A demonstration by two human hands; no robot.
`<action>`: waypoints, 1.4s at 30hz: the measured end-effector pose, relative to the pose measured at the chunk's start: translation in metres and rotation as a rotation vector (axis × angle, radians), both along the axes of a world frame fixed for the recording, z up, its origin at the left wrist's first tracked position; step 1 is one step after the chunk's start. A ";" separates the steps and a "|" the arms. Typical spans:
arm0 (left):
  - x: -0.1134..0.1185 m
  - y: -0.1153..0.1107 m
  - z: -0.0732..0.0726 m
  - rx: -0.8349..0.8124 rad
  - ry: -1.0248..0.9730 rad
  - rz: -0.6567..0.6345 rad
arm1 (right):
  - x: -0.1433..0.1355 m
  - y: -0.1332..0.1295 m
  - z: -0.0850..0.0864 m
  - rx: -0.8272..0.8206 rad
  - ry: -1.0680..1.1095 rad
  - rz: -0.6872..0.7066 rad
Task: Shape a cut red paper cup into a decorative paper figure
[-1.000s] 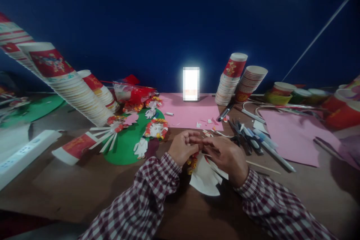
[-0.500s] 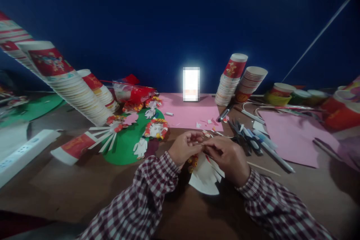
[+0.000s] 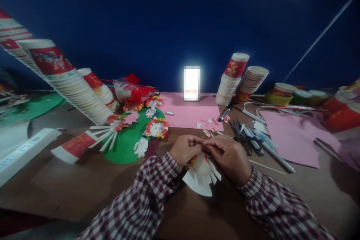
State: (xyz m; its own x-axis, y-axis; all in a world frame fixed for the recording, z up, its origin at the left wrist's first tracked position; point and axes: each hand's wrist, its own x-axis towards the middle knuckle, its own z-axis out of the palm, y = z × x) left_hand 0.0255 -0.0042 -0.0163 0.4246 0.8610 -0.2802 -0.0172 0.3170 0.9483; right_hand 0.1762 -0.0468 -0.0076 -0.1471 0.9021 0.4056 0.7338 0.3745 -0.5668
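Observation:
Both hands meet at the front middle of the table, fingertips pinched close together. Between them hangs a cut paper cup [image 3: 200, 176], its white inside facing up, with slit strips on the right side and red and yellow print at its edges. My left hand [image 3: 185, 149] is closed on the cup's upper left part. My right hand [image 3: 229, 155] pinches the cup's upper edge with thumb and forefinger, where the strips meet. Exactly what lies between the fingertips is too small to tell. Small paper scraps [image 3: 208, 133] lie just beyond the hands.
Tall stacks of paper cups lean at left [image 3: 75, 90] and stand at right [image 3: 232, 78]. A green sheet [image 3: 126, 146] bears paper cutouts and cup rings. Scissors [image 3: 242, 133], pens [image 3: 272, 150] and pink paper [image 3: 292, 135] lie right. A power strip [image 3: 25, 153] lies left.
The cut cup has swung slightly to the left and its strips show more spread. The hands stay together, fingers shifted a little.

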 end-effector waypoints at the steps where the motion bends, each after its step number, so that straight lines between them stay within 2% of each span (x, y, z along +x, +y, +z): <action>1: 0.000 0.000 0.001 0.000 0.010 0.000 | 0.000 0.000 0.000 0.013 -0.003 -0.002; 6: 0.000 -0.001 -0.002 0.062 0.043 0.047 | 0.000 0.000 -0.001 0.027 0.008 0.009; 12: -0.002 0.001 -0.006 0.121 0.167 0.000 | -0.001 -0.001 0.000 0.043 -0.014 0.012; 17: -0.003 0.002 -0.004 0.108 0.129 -0.028 | 0.001 0.000 0.002 0.063 -0.053 0.023; 21: -0.005 0.003 0.001 0.172 0.115 -0.070 | 0.001 -0.001 0.001 0.055 -0.070 0.070; 42: -0.008 0.004 -0.003 0.182 0.161 -0.093 | -0.004 -0.004 0.002 -0.003 -0.066 -0.021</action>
State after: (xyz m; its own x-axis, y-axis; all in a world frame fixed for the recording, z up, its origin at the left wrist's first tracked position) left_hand 0.0178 0.0001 -0.0192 0.4668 0.8626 -0.1949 0.1598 0.1345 0.9779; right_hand 0.1724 -0.0510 -0.0061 -0.1544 0.9066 0.3928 0.7773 0.3569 -0.5181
